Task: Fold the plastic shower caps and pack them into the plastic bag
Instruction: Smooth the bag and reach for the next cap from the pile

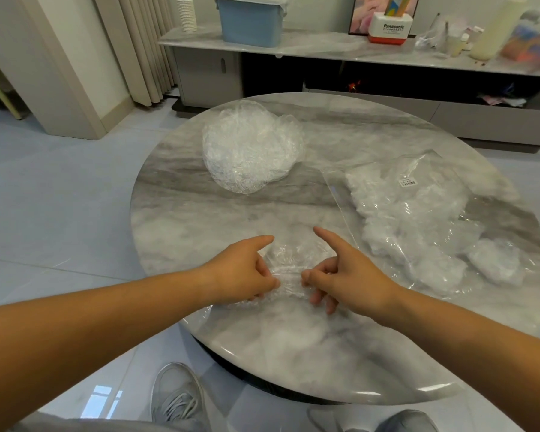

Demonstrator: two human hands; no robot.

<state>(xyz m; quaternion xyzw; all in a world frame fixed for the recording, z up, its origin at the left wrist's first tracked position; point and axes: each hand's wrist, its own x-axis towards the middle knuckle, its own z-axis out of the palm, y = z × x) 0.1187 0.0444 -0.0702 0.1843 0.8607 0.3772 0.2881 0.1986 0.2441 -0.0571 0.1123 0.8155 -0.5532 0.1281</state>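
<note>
Clutter stays off the round marble surface (293,344): the low cabinet (206,76) beyond it carries a blue bin (250,20), stacked paper cups (186,12) and a Panasonic box (390,28). A loose heap of clear caps (250,148) sits far left, well apart from the hands. On the right lies a clear plastic bag (427,169) holding white folded bundles (387,235). Near the front edge a crumpled shower cap (289,269) lies between both hands. The left hand (243,272) pinches one end with thumb and curled fingers, index finger straight; the right hand (346,275) grips the other end likewise. Bare marble separates heap, bag and hands. Grey shoes (176,397) rest on the tiled floor below.
</note>
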